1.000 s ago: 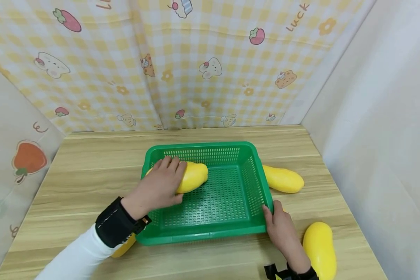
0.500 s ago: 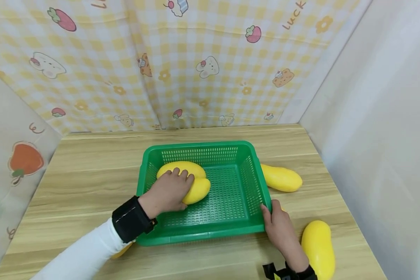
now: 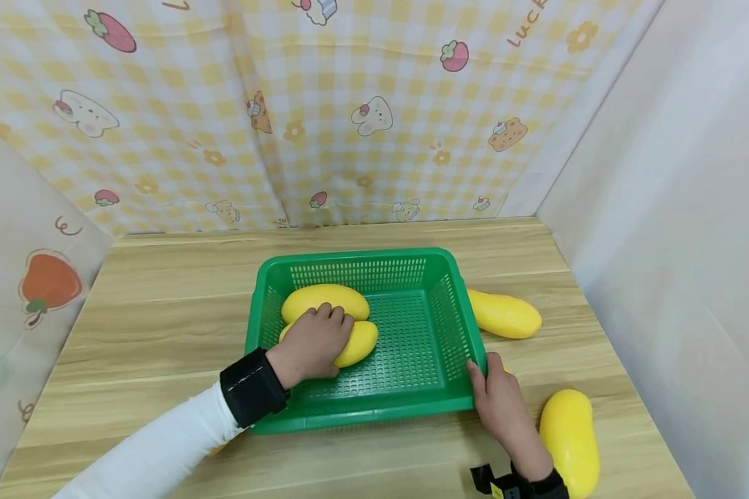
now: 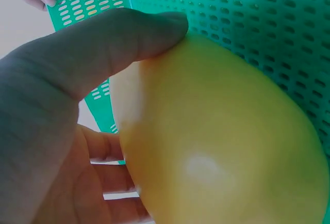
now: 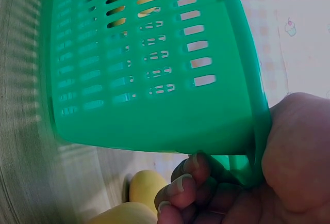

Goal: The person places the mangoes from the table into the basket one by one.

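Note:
A green perforated plastic basket (image 3: 406,346) stands mid-table with two yellow mangoes in its left half. My left hand (image 3: 312,343) reaches inside and grips the nearer mango (image 3: 363,341). In the left wrist view, thumb and fingers wrap opposite sides of this mango (image 4: 221,126), close over the basket floor. Just behind it lies the other mango (image 3: 324,301). At the basket's front right corner my right hand (image 3: 505,405) holds the rim, thumb on the inside. The right wrist view shows its curled fingers (image 5: 185,177) under the rim.
One mango (image 3: 508,315) lies right of the basket, partly hidden by its wall. Nearer, another mango (image 3: 571,443) rests beside my right wrist. A yellow bit (image 3: 218,449) peeks out beneath my left sleeve. A patterned cloth (image 3: 374,159) hangs behind the wooden table (image 3: 181,305).
My left hand has brought its mango lower and nearer inside the basket, uncovering the mango behind. The right hand keeps its hold on the rim.

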Available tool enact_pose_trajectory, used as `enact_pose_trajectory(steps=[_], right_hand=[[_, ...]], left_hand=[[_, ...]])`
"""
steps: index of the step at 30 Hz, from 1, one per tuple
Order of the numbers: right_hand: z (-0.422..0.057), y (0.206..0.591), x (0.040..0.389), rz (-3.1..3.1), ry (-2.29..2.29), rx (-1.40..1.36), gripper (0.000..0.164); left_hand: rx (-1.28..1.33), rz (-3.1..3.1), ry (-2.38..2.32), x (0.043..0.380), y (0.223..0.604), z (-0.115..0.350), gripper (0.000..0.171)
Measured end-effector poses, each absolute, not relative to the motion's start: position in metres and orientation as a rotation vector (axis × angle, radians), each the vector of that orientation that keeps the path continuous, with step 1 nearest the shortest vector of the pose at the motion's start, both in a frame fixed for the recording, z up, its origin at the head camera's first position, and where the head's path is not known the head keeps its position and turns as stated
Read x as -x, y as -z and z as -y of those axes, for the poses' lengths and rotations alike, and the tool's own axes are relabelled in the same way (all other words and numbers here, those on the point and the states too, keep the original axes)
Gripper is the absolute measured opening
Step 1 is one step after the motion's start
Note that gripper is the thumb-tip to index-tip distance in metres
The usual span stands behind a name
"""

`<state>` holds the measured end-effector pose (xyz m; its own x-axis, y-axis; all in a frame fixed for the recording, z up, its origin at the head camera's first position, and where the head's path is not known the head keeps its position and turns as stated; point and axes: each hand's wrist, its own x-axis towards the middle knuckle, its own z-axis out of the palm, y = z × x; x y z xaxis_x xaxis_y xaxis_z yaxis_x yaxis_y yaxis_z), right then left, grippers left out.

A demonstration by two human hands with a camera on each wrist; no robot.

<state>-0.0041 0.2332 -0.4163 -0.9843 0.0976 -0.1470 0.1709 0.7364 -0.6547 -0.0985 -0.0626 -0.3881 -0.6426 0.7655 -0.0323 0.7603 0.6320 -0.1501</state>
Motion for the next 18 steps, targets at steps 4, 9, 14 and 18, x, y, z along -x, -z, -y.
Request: enact_pose_trajectory(steps=[4, 9, 14, 18], right_hand=[[-0.234, 0.415, 0.004, -2.816, 1.089, -0.229, 0.025], [-0.236, 0.415, 0.004, -2.809, 1.08, -0.233, 0.027], [-0.236, 0.416, 0.004, -2.811, 1.08, -0.232, 0.028], [-0.235, 0.418, 0.004, -2.819, 1.079, -0.22, 0.028]], left_hand=[[1.29, 2.849, -0.238, 0.098, 0.39, 0.061, 0.065], [1.265, 2.877, -0.289, 0.098, 0.395, 0.061, 0.06], [1.241, 2.844, -0.348, 0.097, 0.4, 0.061, 0.058], [1.23, 2.825, -0.41, 0.095, 0.405, 0.061, 0.057]])
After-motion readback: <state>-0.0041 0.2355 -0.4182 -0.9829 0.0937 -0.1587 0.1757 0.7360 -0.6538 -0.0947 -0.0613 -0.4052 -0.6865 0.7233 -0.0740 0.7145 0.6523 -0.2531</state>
